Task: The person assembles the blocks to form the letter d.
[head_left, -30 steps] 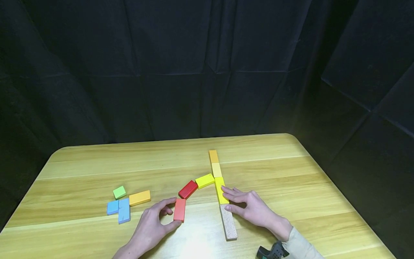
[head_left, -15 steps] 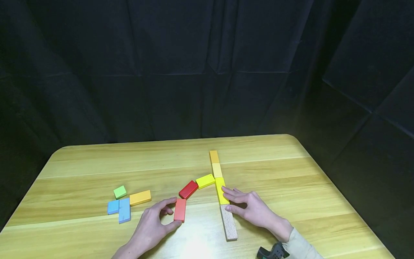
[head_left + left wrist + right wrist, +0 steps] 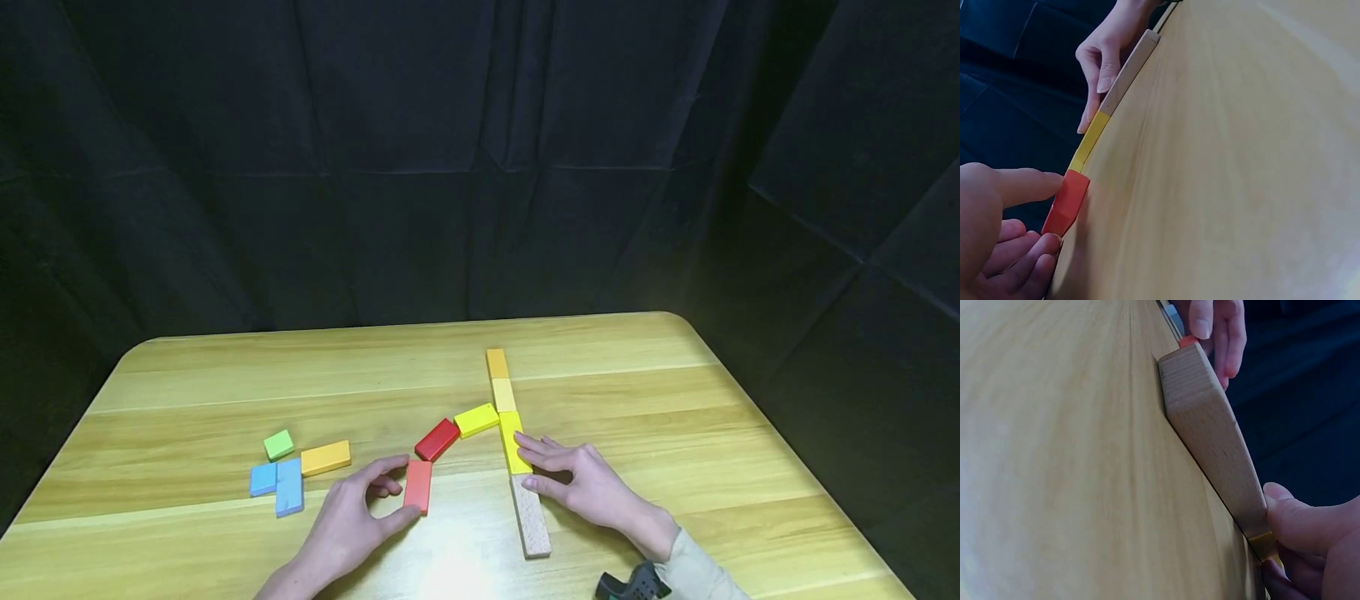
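Note:
My left hand [image 3: 348,521] spans a coral-red block [image 3: 417,487], thumb at its near end and index fingertip by its far left corner. In the left wrist view that block [image 3: 1067,203] sits between thumb and fingertips. My right hand [image 3: 577,479] rests along a straight row, fingers relaxed. Its fingertips touch a long yellow block [image 3: 512,433] and its thumb lies at a speckled grey-beige block [image 3: 531,525]. A dark red block [image 3: 437,439] and a small yellow block [image 3: 476,420] curve from the coral block to the row.
Up the row lie a cream block [image 3: 503,395] and an orange block [image 3: 497,363]. At left are a green block [image 3: 279,445], two blue blocks [image 3: 288,488] and another orange block [image 3: 326,457]. A black device [image 3: 636,582] shows by the right sleeve [image 3: 697,571].
My left thumb has shifted slightly up at the coral block's near end, and the index fingertip slightly left. The blocks and my right hand stay put.

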Motion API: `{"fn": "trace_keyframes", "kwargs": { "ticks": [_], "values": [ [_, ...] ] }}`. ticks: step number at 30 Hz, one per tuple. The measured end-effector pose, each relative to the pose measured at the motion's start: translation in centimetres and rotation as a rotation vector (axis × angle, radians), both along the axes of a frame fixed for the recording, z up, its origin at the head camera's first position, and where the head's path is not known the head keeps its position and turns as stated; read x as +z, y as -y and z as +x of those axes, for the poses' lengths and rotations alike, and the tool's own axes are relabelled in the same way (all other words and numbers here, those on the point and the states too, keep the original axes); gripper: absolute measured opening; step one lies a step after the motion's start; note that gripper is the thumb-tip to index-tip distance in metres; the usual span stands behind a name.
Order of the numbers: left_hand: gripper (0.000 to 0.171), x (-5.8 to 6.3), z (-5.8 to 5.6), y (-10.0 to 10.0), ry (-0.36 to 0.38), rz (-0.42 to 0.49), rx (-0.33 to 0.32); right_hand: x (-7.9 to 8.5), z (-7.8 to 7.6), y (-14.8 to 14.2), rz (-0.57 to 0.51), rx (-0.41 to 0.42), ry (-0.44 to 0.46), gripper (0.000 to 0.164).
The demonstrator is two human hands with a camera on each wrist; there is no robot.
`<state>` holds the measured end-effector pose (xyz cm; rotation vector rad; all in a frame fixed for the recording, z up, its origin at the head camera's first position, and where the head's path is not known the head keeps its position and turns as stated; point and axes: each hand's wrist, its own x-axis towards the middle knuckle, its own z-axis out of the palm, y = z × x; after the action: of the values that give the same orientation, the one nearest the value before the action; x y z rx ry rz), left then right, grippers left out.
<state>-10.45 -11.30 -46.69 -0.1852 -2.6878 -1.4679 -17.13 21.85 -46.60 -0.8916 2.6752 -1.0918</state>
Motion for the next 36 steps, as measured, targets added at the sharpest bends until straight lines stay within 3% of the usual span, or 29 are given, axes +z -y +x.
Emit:
{"fn": "trace_keyframes", "kwargs": {
  "ticks": [2, 9, 20, 27, 36],
  "values": [
    [0.052, 0.1, -0.1, 0.1, 0.012, 0.022, 0.011, 0.0, 0.0, 0.0, 0.003, 0.002, -0.004, 0.052],
    [0.042, 0.2, -0.7, 1.0, -0.048, 0.05, 0.075, 0.0, 0.0, 0.0, 0.015, 0.006, -0.016, 0.053],
    [0.036, 0.6, -1.8, 3.4, -0.133, 0.011, 0.142, 0.1, 0.1, 0.1, 0.014, -0.009, -0.002, 0.053],
    [0.045, 1.0, -2.6, 5.7, -0.116, -0.005, 0.156, 0.1, 0.0, 0.0, 0.012, -0.003, -0.004, 0.052],
    [0.051, 0.6, -3.1, 7.5, -0.091, -0.025, 0.148, 0.1, 0.1, 0.0, 0.012, -0.006, 0.005, 0.053]
  ]
}}
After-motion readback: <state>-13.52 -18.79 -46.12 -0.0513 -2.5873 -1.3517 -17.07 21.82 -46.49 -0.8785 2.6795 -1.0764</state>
